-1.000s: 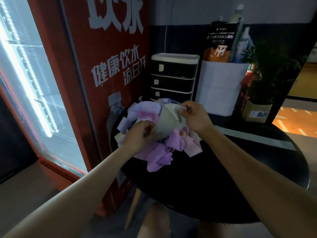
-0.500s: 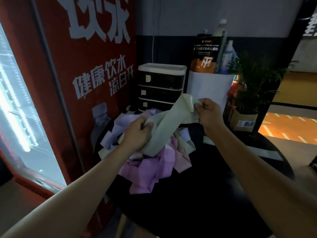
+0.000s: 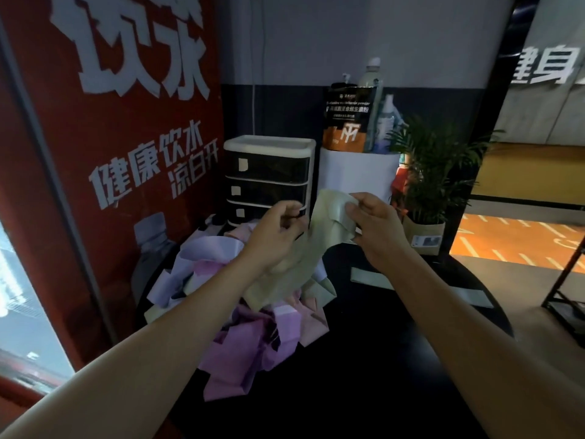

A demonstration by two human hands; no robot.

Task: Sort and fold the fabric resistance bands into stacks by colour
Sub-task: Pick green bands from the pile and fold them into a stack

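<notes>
A pale green band (image 3: 311,245) hangs in the air above a loose pile of purple, pink, lilac and green bands (image 3: 250,324) on the round black table (image 3: 395,359). My right hand (image 3: 373,226) pinches the green band's upper end. My left hand (image 3: 275,236) grips the band lower down, fingers curled into the fabric. The band's lower end drapes onto the pile. Two flat green bands (image 3: 370,275) lie on the table to the right, past my right wrist.
A red drinks fridge (image 3: 110,153) stands close on the left. Behind the table are a small drawer unit (image 3: 269,172), a white box (image 3: 357,172) with a pouch and bottles on top, and a potted plant (image 3: 433,179). A black rack's corner (image 3: 566,280) shows at right.
Both hands have lifted the green band higher off the pile. My left hand has risen along the band toward the right hand, and the view has tilted up.
</notes>
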